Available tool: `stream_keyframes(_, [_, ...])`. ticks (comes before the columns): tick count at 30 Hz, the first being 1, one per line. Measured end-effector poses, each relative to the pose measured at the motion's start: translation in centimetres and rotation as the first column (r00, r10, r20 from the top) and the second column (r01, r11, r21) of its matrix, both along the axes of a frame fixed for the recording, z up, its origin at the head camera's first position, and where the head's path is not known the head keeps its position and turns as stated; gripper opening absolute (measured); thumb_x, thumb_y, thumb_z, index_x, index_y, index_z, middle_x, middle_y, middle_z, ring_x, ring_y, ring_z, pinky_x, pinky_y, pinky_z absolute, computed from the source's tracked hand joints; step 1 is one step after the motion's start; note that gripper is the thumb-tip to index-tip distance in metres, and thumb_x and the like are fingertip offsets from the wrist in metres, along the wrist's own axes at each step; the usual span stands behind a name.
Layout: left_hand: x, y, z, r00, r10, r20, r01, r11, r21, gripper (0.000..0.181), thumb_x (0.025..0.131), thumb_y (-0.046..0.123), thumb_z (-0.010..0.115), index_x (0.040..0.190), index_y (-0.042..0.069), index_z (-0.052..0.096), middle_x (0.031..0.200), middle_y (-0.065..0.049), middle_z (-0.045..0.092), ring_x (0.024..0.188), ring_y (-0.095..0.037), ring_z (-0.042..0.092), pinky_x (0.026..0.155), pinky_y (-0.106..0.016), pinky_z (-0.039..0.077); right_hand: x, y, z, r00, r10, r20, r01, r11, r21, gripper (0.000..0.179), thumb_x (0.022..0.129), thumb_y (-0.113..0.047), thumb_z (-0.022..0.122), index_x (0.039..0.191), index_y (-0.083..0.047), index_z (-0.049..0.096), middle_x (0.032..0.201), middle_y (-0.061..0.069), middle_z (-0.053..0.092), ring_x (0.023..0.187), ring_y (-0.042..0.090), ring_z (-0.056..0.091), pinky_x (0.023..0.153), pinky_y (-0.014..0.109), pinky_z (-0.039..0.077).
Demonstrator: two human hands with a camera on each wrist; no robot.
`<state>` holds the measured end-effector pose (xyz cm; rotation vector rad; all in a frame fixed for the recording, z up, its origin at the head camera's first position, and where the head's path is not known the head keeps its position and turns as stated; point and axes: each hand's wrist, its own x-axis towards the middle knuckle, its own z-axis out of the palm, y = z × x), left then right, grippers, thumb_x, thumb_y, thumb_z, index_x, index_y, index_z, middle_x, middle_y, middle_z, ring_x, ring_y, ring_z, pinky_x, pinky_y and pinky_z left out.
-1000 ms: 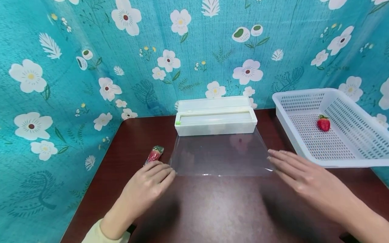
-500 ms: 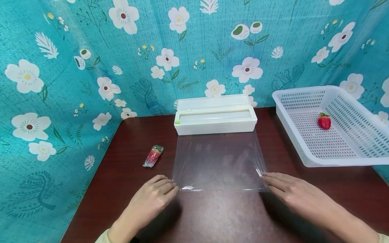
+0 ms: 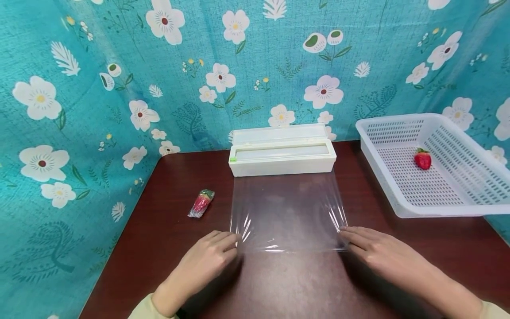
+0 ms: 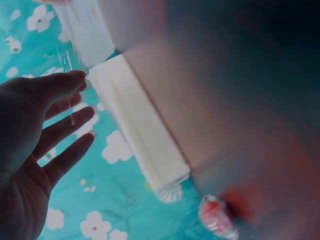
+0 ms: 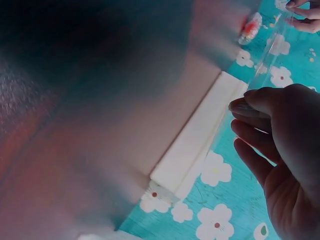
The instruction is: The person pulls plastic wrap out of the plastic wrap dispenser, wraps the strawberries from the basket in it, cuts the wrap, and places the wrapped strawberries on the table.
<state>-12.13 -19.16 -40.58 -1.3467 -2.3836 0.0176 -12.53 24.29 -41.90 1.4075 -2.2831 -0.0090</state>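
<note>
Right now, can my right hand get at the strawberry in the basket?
Probably yes, once freed: the right hand pinches the plastic wrap near one corner, but the basket is open on top and nothing shows over the strawberry.

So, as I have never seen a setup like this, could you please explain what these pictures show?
There is no machine here: a person works with a bare left hand and right hand. The wide picture comes from a camera on the person's head, looking forward and down. The other two come from cameras worn on the wrists, each showing that hand's work up close.

On the dark table stands a white box with its lid up. A wrapped strawberry lies to the left, and a white basket holding a strawberry is at the right.

A sheet of clear film stretches from the box toward the person; each hand pinches one side of it.
</note>
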Motion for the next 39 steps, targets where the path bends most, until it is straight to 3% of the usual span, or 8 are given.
stream_keyframes(3, [-0.6, 0.3, -1.1, 0.999, -0.01, 0.048, 0.011, 1.0, -0.014, 0.008, 0.085, 0.004, 0.078, 0.089, 0.01, 0.076, 0.123, -0.003, 0.071, 0.112, -0.019, 0.068, 0.095, -0.035, 0.054, -0.3, -0.3, -0.7, 1.0, 0.007, -0.021, -0.007, 1.0, 0.001, 0.075, 0.11, -0.005, 0.003, 0.104, 0.001, 0.078, 0.119, 0.016, 0.071, 0.108, 0.032, 0.069, 0.104, 0.042, 0.05])
stream_keyframes(5, [-0.9, 0.4, -1.8, 0.997, -0.029, 0.072, 0.03, 0.999, -0.016, 0.009, 0.087, 0.005, 0.076, 0.095, 0.01, 0.077, 0.125, -0.003, 0.071, 0.116, -0.019, 0.067, 0.098, -0.035, 0.053, -0.5, -0.3, -1.1, 1.0, 0.012, -0.027, -0.012, 1.0, 0.017, 0.076, 0.11, -0.005, 0.003, 0.102, 0.0, 0.078, 0.117, 0.016, 0.072, 0.105, 0.031, 0.07, 0.084, 0.044, 0.058])
stream_keyframes(10, [-1.5, 0.5, -3.4, 0.991, -0.041, 0.128, 0.043, 0.999, -0.014, 0.014, 0.091, 0.009, 0.075, 0.104, 0.008, 0.078, 0.118, -0.001, 0.074, 0.112, -0.017, 0.069, 0.099, -0.033, 0.053, -1.1, -0.2, -2.8, 0.999, 0.032, -0.029, -0.032, 0.999, 0.025, 0.072, 0.109, -0.004, 0.007, 0.098, 0.0, 0.078, 0.113, 0.016, 0.073, 0.101, 0.03, 0.071, 0.082, 0.043, 0.059])
stream_keyframes(15, [-2.0, 0.7, -4.6, 0.989, -0.02, 0.147, 0.035, 0.995, -0.098, 0.004, 0.091, 0.01, 0.073, 0.091, 0.013, 0.076, 0.116, 0.001, 0.075, 0.108, -0.016, 0.069, 0.098, -0.032, 0.053, -1.4, 0.0, -4.5, 0.999, 0.036, -0.005, -0.036, 0.999, 0.01, 0.066, 0.108, -0.005, 0.012, 0.094, -0.001, 0.077, 0.112, 0.017, 0.073, 0.1, 0.031, 0.071, 0.081, 0.043, 0.059])
stream_keyframes(19, [-2.0, 0.8, -4.8, 0.989, -0.019, 0.147, 0.037, 0.993, -0.116, 0.006, 0.09, 0.011, 0.073, 0.085, 0.014, 0.073, 0.116, 0.001, 0.075, 0.107, -0.016, 0.07, 0.097, -0.032, 0.053, -1.1, 0.1, -5.0, 1.0, 0.012, 0.002, -0.012, 1.0, -0.013, 0.071, 0.11, -0.009, 0.006, 0.091, -0.001, 0.074, 0.112, 0.018, 0.073, 0.097, 0.03, 0.073, 0.078, 0.041, 0.059])
stream_keyframes(25, [-1.6, 0.5, -4.8, 0.982, -0.014, 0.191, 0.022, 0.999, -0.039, 0.008, 0.093, 0.014, 0.073, 0.096, 0.012, 0.08, 0.115, 0.002, 0.075, 0.105, -0.015, 0.07, 0.094, -0.031, 0.054, -0.6, 0.2, -5.1, 0.999, -0.013, 0.032, 0.015, 0.998, -0.064, 0.069, 0.112, -0.017, 0.01, 0.087, -0.004, 0.073, 0.114, 0.019, 0.072, 0.094, 0.03, 0.073, 0.075, 0.042, 0.06])
stream_keyframes(33, [-1.1, 0.0, -4.7, 0.964, -0.009, 0.267, 0.006, 1.0, 0.011, 0.007, 0.092, 0.013, 0.074, 0.085, 0.014, 0.075, 0.11, 0.002, 0.075, 0.099, -0.013, 0.069, 0.086, -0.03, 0.056, 0.3, 0.7, -5.1, 0.993, -0.027, 0.118, 0.043, 0.99, -0.138, 0.055, 0.111, -0.026, 0.03, 0.084, -0.009, 0.075, 0.121, 0.017, 0.07, 0.099, 0.029, 0.073, 0.077, 0.042, 0.059])
stream_keyframes(39, [-1.4, -0.2, -4.2, 0.945, -0.013, 0.327, -0.004, 0.999, 0.05, 0.008, 0.092, 0.016, 0.076, 0.087, 0.016, 0.069, 0.092, 0.007, 0.069, 0.084, -0.008, 0.067, 0.074, -0.028, 0.056, 0.0, 0.7, -4.0, 0.977, -0.044, 0.21, 0.073, 0.988, -0.134, 0.005, 0.089, -0.02, 0.076, 0.085, -0.018, 0.074, 0.116, 0.007, 0.073, 0.095, 0.021, 0.073, 0.076, 0.041, 0.059])
